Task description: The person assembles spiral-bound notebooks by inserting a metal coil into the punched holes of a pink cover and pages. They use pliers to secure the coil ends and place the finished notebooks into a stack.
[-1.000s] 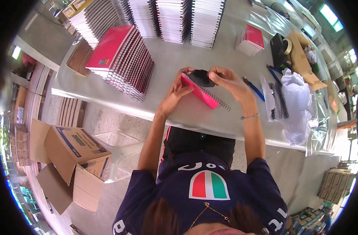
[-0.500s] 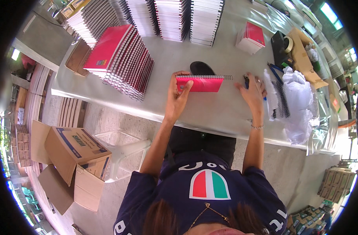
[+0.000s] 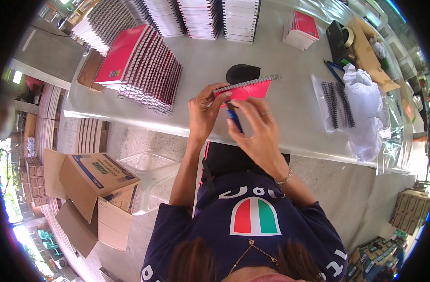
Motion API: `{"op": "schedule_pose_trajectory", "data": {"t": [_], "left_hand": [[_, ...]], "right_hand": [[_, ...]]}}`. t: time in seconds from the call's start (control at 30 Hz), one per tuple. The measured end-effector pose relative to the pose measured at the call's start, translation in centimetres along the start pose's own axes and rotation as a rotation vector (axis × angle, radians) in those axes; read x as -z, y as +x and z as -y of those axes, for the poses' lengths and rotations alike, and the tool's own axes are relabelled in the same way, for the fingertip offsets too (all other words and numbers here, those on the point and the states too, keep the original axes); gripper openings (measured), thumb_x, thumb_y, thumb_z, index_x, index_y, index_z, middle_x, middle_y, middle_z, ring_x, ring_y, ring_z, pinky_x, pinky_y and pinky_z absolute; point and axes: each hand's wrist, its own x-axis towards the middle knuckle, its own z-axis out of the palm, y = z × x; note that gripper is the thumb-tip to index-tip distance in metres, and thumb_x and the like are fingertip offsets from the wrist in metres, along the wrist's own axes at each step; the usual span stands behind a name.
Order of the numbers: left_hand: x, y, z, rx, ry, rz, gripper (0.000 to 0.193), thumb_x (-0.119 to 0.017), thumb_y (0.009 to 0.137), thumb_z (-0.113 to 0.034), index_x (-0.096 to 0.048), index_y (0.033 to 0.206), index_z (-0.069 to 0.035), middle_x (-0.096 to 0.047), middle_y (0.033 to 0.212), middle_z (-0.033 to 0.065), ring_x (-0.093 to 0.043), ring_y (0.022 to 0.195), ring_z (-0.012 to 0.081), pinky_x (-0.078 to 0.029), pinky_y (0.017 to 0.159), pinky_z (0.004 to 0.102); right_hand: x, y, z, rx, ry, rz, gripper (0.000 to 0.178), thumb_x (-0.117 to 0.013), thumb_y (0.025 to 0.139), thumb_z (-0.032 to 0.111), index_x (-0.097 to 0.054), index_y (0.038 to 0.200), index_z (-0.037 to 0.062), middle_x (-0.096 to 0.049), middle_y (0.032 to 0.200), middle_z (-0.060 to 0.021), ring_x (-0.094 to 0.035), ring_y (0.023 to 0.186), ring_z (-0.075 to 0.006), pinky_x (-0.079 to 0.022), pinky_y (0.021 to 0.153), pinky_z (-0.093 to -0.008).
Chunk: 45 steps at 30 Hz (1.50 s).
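Note:
My left hand [image 3: 205,109] grips a small red notebook [image 3: 252,90] by its left end, thumb on the cover. A dark wire spiral runs along the notebook's top edge and sticks out past its right end. In my right hand [image 3: 259,129] is a pair of blue-handled pliers [image 3: 234,117], jaws pointing up at the notebook's left end beside my left thumb. Whether the jaws touch the wire is hidden by my fingers. Just behind the notebook a black rounded object [image 3: 242,73] lies on the table [image 3: 201,61].
Spiral-bound red notebooks [image 3: 139,70] stand stacked at the left, with taller stacks [image 3: 241,21] behind. Small red-covered booklets [image 3: 302,30] sit at back right. Loose wire spirals [image 3: 336,104], white crumpled wrapping [image 3: 365,113] and blue-handled pliers [image 3: 335,70] lie right. An open carton [image 3: 99,176] stands lower left.
My right hand has come from the table on the right to the notebook, bringing the pliers. The notebook has tilted, its right end rising. The view has shifted slightly.

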Motion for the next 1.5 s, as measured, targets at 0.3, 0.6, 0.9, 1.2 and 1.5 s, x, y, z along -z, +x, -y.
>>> {"op": "schedule_pose_trajectory", "data": {"t": [0.3, 0.6, 0.9, 1.2, 1.5], "left_hand": [[-0.1, -0.8, -0.4, -0.019, 0.031, -0.047, 0.027, -0.053, 0.089, 0.009, -0.067, 0.110, 0.003, -0.075, 0.097, 0.0113, -0.071, 0.091, 0.0130, -0.056, 0.077, 0.0266], [-0.7, -1.8, -0.6, -0.202, 0.327, -0.161, 0.036, -0.057, 0.082, 0.012, -0.068, 0.112, -0.003, -0.073, 0.093, 0.0164, -0.073, 0.082, 0.0202, -0.055, 0.071, 0.0297], [3.6, -1.5, -10.2, 0.012, 0.456, -0.285, 0.019, -0.069, 0.089, -0.010, -0.071, 0.108, -0.006, -0.069, 0.079, 0.0066, -0.057, 0.062, 0.0101, -0.049, 0.058, 0.0282], [20.8, 9.2, -20.0, -0.416, 0.385, -0.365, 0.035, -0.044, 0.101, -0.021, -0.061, 0.126, -0.003, -0.064, 0.119, 0.0135, -0.057, 0.114, 0.0183, -0.040, 0.104, 0.0309], [19.5, 18.8, -15.2, -0.261, 0.618, 0.443, 0.037, -0.038, 0.092, -0.005, -0.066, 0.116, -0.001, -0.062, 0.120, 0.0119, -0.055, 0.112, 0.0229, -0.040, 0.101, 0.0322]], "right_hand": [[-2.4, -1.1, -0.3, -0.005, -0.037, -0.039, 0.042, -0.075, 0.075, 0.012, -0.065, 0.115, 0.0075, -0.060, 0.107, -0.0115, -0.061, 0.091, -0.0304, -0.051, 0.077, -0.0406], [0.3, 1.2, -2.2, -0.994, 1.504, 0.501, 0.028, -0.065, 0.094, 0.019, -0.058, 0.115, 0.0022, -0.062, 0.096, -0.0083, -0.065, 0.081, -0.0193, -0.054, 0.071, -0.0343], [6.2, 1.8, -13.1, -0.498, 0.421, 0.542, 0.029, -0.064, 0.095, 0.020, -0.059, 0.118, 0.0035, -0.060, 0.106, -0.0078, -0.063, 0.096, -0.0190, -0.050, 0.085, -0.0307], [11.5, 5.1, -14.8, -0.386, 0.034, 0.479, 0.030, -0.063, 0.094, 0.021, -0.061, 0.120, 0.0055, -0.061, 0.118, -0.0115, -0.058, 0.111, -0.0235, -0.044, 0.096, -0.0359], [12.4, 7.8, -17.2, -0.355, 0.143, 0.402, 0.028, -0.061, 0.095, 0.023, -0.063, 0.117, 0.0057, -0.066, 0.110, -0.0072, -0.059, 0.100, -0.0168, -0.045, 0.091, -0.0317]]}}
